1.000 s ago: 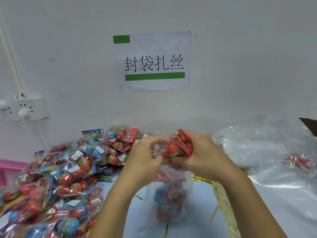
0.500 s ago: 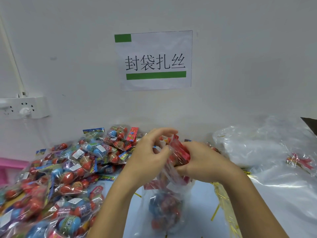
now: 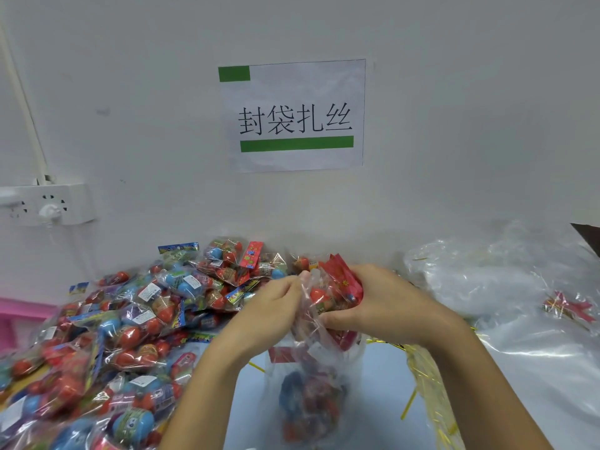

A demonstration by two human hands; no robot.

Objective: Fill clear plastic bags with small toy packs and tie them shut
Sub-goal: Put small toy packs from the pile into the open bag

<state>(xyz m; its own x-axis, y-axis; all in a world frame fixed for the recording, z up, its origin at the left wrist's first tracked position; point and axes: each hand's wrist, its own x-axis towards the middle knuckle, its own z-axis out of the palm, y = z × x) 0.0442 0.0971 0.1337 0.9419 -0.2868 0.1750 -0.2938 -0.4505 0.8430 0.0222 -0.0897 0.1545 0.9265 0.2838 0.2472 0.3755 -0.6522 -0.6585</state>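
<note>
One view is catalogued, from the head camera. Two hands are seen at the centre, above a pale blue desk (image 3: 383, 378).

Item: clear plastic bag (image 3: 311, 384), upright on the desk between the forearms, partly filled with blue and red toy packs at its bottom. Its mouth is gathered between the two hands.

Item: left hand (image 3: 269, 306), fingers curled, the bag's upper edge pinched at the fingertips.

Item: right hand (image 3: 383, 303), fingers and thumb curled round a toy pack (image 3: 334, 290) with a red header card and a red egg shape inside; the pack is held at the mouth of the bag, against the film.

Item: heap of toy packs (image 3: 130, 326), red and blue egg shapes in clear wrappers, spread over the left part of the desk up to the wall.

Item: gold twist ties (image 3: 431, 401), scattered on the desk just right of the bag.

Item: stack of empty clear bags (image 3: 487, 280), on the right of the desk, with a small red and gold piece (image 3: 568, 308) lying on it.

Item: paper sign (image 3: 292, 115) with green bars and black characters, fixed to the wall.

Item: white power socket (image 3: 45, 204), on the wall at left, one plug inserted.

Item: pink object (image 3: 19, 311) at the left edge, kind not discernible.
</note>
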